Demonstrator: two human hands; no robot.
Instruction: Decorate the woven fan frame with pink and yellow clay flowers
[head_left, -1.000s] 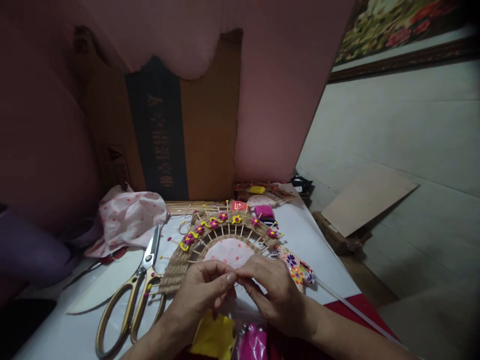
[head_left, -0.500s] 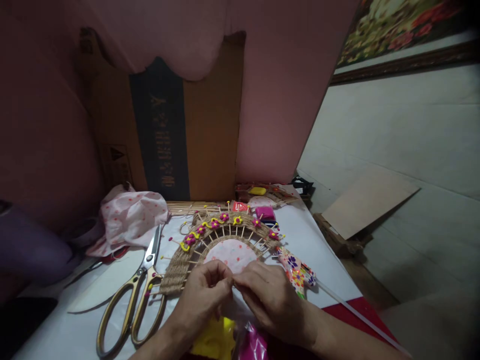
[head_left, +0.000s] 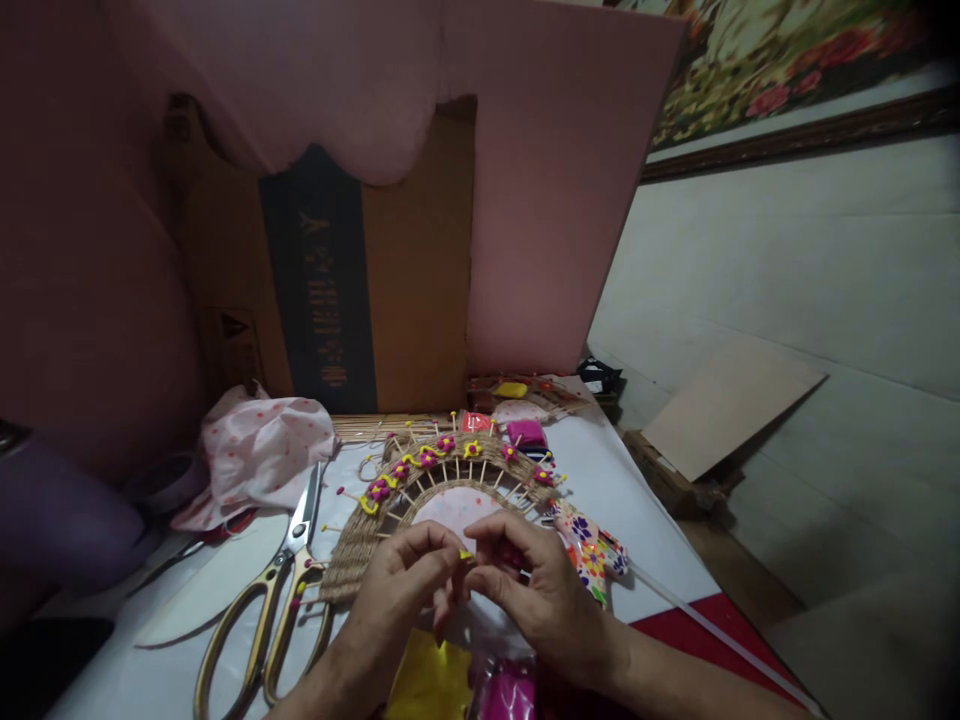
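My left hand (head_left: 416, 585) pinches a small yellow piece of clay (head_left: 466, 556) between thumb and fingertips. Close by on the right, my right hand (head_left: 536, 580) has its thumb and forefinger spread around that piece, the other fingers curled behind. Just beyond both hands lies an arched twine-woven piece (head_left: 352, 545) on thin sticks, trimmed with magenta and yellow clay flowers (head_left: 427, 457). Its dotted cloth centre (head_left: 459, 505) is partly covered by my hands. Below them are a yellow packet (head_left: 431, 675) and a magenta packet (head_left: 510, 690) in clear plastic.
Large gold-handled scissors (head_left: 281, 580) lie at left beside a white cut-out sheet (head_left: 217, 580) and crumpled dotted cloth (head_left: 262, 450). A flower-patterned glue gun (head_left: 589, 545) with a cord sits at right. Behind stand a cardboard piece (head_left: 420, 300) and a pink panel (head_left: 540, 220).
My fingertips, which were together, have parted a little, and the yellow piece now shows between them. The right thumb and forefinger have spread. The view has shifted slightly.
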